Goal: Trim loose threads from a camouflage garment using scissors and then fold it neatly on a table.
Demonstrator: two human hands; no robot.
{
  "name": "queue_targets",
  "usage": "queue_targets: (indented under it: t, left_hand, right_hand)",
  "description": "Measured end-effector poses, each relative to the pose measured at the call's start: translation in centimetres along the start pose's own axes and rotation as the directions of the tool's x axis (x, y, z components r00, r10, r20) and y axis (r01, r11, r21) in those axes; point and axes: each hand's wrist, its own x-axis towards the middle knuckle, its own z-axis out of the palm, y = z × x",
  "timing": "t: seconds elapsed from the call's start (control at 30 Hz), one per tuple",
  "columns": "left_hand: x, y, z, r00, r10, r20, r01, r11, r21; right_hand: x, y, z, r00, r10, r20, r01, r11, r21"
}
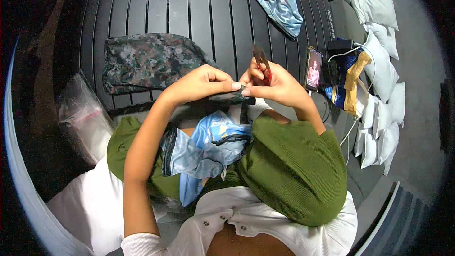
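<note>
Showing, between both hands above the lap at the near edge of the slatted surface [215,4], a dark strip of cloth [245,96]. Pinching it by thumb and fingers with the left hand [201,85]; gripping it beside that point with the right hand [277,85], while also tucking red-handled snips [261,59] into curled fingers, blades pointing away from the cloth. Probably working the edge by fingertip rather than cutting; seemingly calling next for steadying that edge and, if trimming, for turning the blades toward it. Including, just beyond the left hand, a camouflage cloth [151,59], without showing clearly any join to the strip. Carrying a blue garment [215,135] on the lap, another blue garment [283,7] at the far side, and, right of the right hand, an upright phone [313,69].
</note>
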Motion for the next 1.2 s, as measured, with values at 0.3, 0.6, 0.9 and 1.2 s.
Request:
queue_targets:
  t: [0.3, 0.6, 0.9, 1.2]
  left_hand:
    - [0.4, 0.3, 1.0, 0.986, 0.107, 0.125, -0.077, 0.972, -0.223]
    - [-2.0, 2.1, -1.0, 0.851, 0.092, -0.516, -0.218, 0.957, -0.189]
    - [-4.8, 5.6, -0.7, 0.784, 0.110, -0.611, -0.358, 0.884, -0.300]
    - [-6.2, 7.9, 0.4, 0.794, 0.080, -0.603, -0.322, 0.896, -0.305]
  right_hand:
    - [0.9, 0.2, -0.6, 0.986, -0.064, -0.151, 0.088, 0.984, 0.158]
    - [-4.7, -11.2, 1.9, 0.681, -0.671, 0.293, 0.245, 0.586, 0.772]
    - [-9.7, -16.4, 5.2, 0.789, -0.566, 0.239, 0.231, 0.633, 0.738]
    - [-9.2, -14.9, 4.7, 0.687, -0.714, 0.137, 0.402, 0.530, 0.747]
